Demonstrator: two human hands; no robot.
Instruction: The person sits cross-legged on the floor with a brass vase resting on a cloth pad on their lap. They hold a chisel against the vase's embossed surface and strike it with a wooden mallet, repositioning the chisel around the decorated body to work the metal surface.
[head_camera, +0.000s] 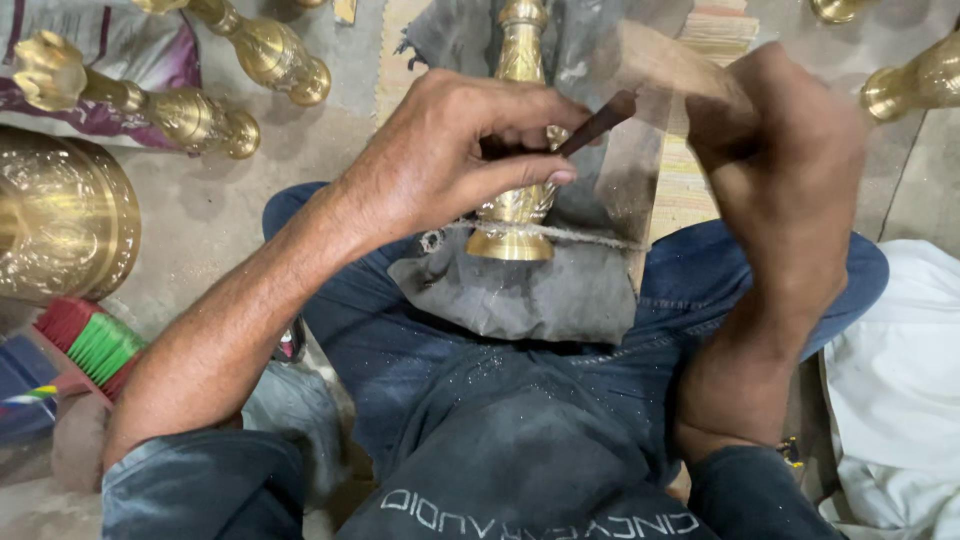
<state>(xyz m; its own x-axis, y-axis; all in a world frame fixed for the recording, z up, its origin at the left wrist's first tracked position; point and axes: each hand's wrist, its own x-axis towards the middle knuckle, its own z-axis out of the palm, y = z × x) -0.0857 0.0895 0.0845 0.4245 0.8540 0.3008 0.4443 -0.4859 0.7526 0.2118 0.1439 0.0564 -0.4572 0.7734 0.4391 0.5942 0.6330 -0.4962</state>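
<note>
Person seated on the floor, legs apart, brass stem piece lying lengthwise between the thighs on a grey cloth pad. A thin cord crosses the stem near its flared base.

Left hand: fingers curled shut around a dark, slim chisel-like tool, thumb pressed along the fingers, tool tip angled down toward the stem's lower body.

Right hand: closed in a fist on a wooden mallet, blurred; mallet head sits above the upper end of the tool. Cannot tell whether the two touch.

Surroundings: two more brass stems on the floor at upper left, a large embossed brass vessel at the left edge, a red and green brush below it, white cloth at right.
</note>
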